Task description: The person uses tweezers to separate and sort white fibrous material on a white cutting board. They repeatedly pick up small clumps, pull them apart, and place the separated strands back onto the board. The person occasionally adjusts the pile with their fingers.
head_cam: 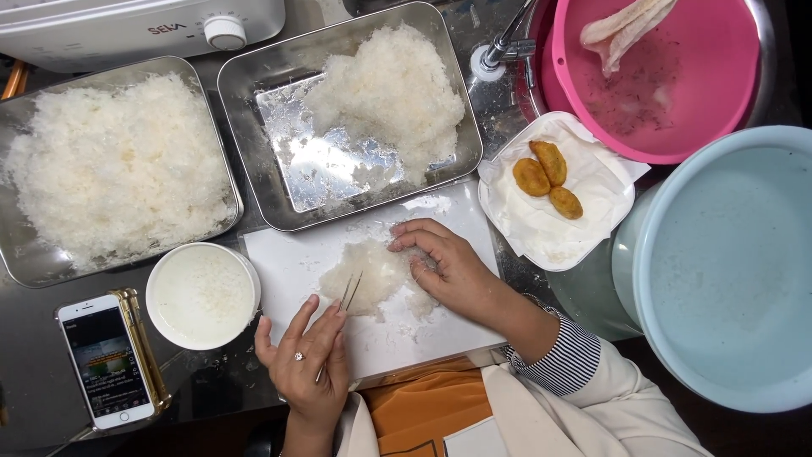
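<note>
Holding: left hand (309,366) pinches thin tweezers (349,292), tips aimed into the white clump (372,275) for picking.
Steadying: right hand (448,269), fingers curled, presses the clump's far edge so it stays put.
Base: white board (423,330) on the desk keeps it flat.
Beside: white bowl (201,296), phone (106,360).
Beyond: two steel trays (254,110) of the same white shreds, within reach.

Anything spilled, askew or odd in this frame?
Mostly tidy. White crumbs lie scattered on the dark counter below the white bowl, off the white board where the left hand holds tweezers and the right hand presses the white clump.
</note>
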